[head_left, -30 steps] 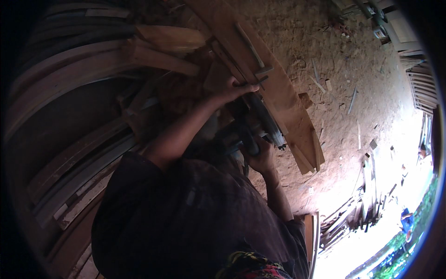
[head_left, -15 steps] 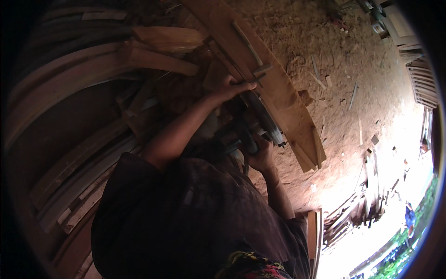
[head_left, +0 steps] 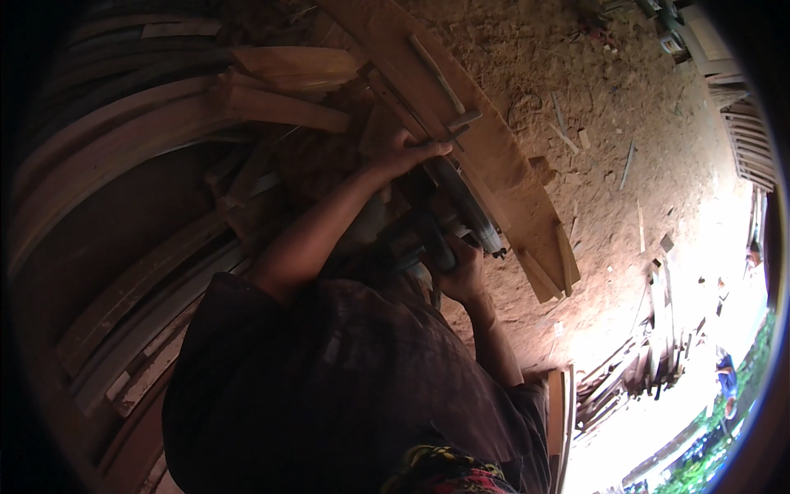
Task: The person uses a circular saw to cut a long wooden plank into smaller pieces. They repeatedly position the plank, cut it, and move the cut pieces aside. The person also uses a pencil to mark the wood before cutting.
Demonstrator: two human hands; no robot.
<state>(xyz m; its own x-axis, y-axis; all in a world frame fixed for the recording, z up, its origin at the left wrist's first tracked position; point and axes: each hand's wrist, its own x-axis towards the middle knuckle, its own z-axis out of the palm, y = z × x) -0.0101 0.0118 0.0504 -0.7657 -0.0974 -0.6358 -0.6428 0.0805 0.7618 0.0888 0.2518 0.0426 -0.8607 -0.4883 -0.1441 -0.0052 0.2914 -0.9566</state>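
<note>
Apparently mid-job beside a plank, gripping a power tool with right fingers, with grip of left fingers and remaining work unclear.

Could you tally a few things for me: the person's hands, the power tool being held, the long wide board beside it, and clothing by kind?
Hands: 2 (left hand, right hand)
Dark power tool: 1
Long wide board: 1
Dark shirt: 1
Patterned cloth at the waist: 1
Total: 6
</note>
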